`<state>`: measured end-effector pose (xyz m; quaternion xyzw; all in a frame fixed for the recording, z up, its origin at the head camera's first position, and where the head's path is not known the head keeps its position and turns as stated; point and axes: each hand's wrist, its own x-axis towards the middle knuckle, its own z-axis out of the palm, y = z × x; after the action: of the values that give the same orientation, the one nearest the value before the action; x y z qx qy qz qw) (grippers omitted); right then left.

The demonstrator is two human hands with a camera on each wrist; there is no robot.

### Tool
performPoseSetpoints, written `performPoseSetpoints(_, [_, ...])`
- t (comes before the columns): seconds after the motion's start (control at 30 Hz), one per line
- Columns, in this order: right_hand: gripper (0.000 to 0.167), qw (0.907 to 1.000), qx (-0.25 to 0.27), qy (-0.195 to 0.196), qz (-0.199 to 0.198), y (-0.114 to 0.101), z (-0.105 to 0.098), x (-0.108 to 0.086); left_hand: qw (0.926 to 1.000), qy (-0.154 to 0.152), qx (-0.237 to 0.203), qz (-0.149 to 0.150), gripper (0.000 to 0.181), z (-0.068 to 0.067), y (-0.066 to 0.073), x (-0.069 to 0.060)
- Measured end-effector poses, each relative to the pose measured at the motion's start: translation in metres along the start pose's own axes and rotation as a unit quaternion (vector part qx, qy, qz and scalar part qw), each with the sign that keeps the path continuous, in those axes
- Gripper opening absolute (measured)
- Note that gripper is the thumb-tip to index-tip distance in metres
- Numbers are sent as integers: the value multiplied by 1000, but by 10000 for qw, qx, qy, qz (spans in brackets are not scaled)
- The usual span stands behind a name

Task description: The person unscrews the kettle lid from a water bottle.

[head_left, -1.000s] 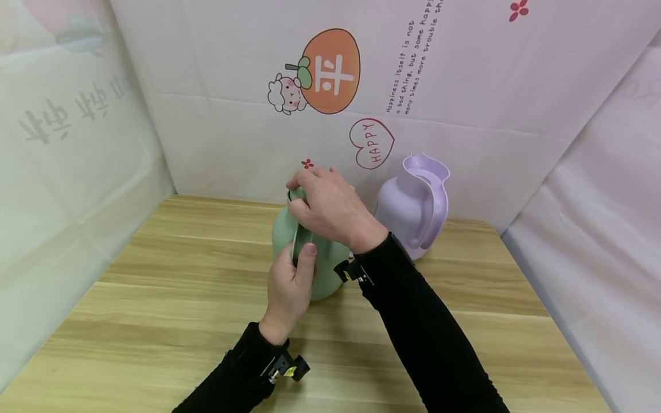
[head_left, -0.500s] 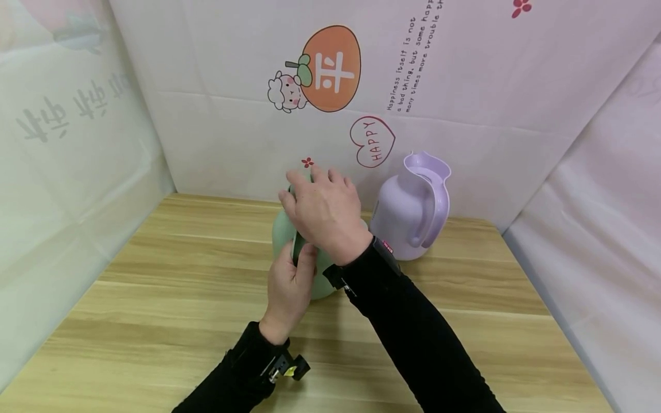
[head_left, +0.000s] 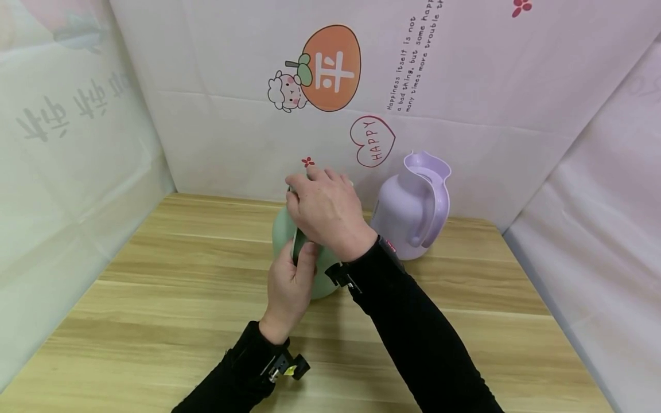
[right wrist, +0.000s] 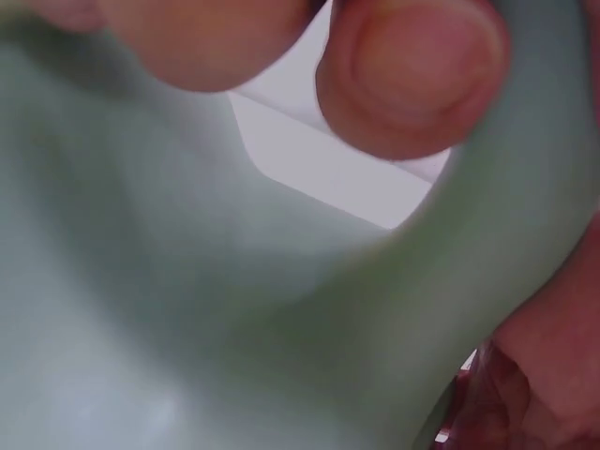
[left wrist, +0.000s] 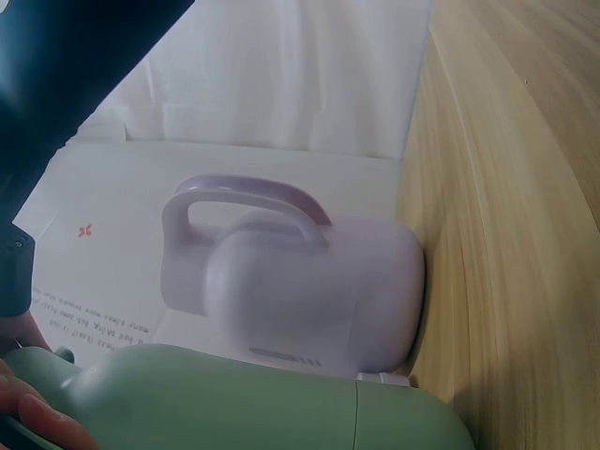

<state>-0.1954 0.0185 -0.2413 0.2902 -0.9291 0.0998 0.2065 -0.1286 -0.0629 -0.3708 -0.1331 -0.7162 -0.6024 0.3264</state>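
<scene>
Printed white cloth (head_left: 217, 143) hangs behind and to both sides of a wood-grained table (head_left: 181, 344), with an orange fruit drawing (head_left: 320, 43) on the back panel above the work. Near the back of the table, a little left of centre in the head view, stands a pale green, round-bellied jug (head_left: 283, 229), upright and largely covered by two bare hands. The left hand (head_left: 289, 284) holds its smooth green loop handle (right wrist: 534, 159), fingers closed round it and thumb laid along the near side. The right hand (head_left: 327, 209) arches over the top, its fingers (head_left: 295, 181) bent round the mouth; whether they hold a lid or only the rim is hidden under the palm. Just beside it, to the right and slightly back, an upright lilac jug (head_left: 400, 209) with a wavy rim and a curved handle stands untouched. Judging from this pose, the step in hand is work at the green jug's top, one hand bracing while the other presses or turns. That next move seems to call for a firm hold on the handle, so the body neither twists nor knocks its neighbour, and an even grip above.
</scene>
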Motion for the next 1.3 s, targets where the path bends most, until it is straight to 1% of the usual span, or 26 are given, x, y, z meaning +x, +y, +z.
performPoseSetpoints(0.27, [34, 9990, 275, 200, -282, 5, 3, 1, 10000, -18, 66, -66, 31, 0, -1, 0])
performPoseSetpoints(0.4, [34, 9985, 384, 183, -354, 7, 3, 1, 10000, -8, 22, -70, 31, 0, -2, 0])
performPoseSetpoints(0.63, [37, 9974, 638, -79, -319, 9, 2, 4, 10000, -13, -34, -22, 31, 0, -2, 0])
performPoseSetpoints(0.87, [37, 9954, 861, -174, -371, 13, 2, 4, 10000, -30, -33, -56, 32, 0, -2, 0])
performPoseSetpoints(1.07, [35, 9946, 939, -122, -425, 15, 3, 4, 10000, -24, -6, -63, 33, 0, 0, 0])
performPoseSetpoints(1.3, [27, 9943, 958, -37, -470, 15, 3, 4, 10000, -33, 2, -37, 34, 0, -1, 1])
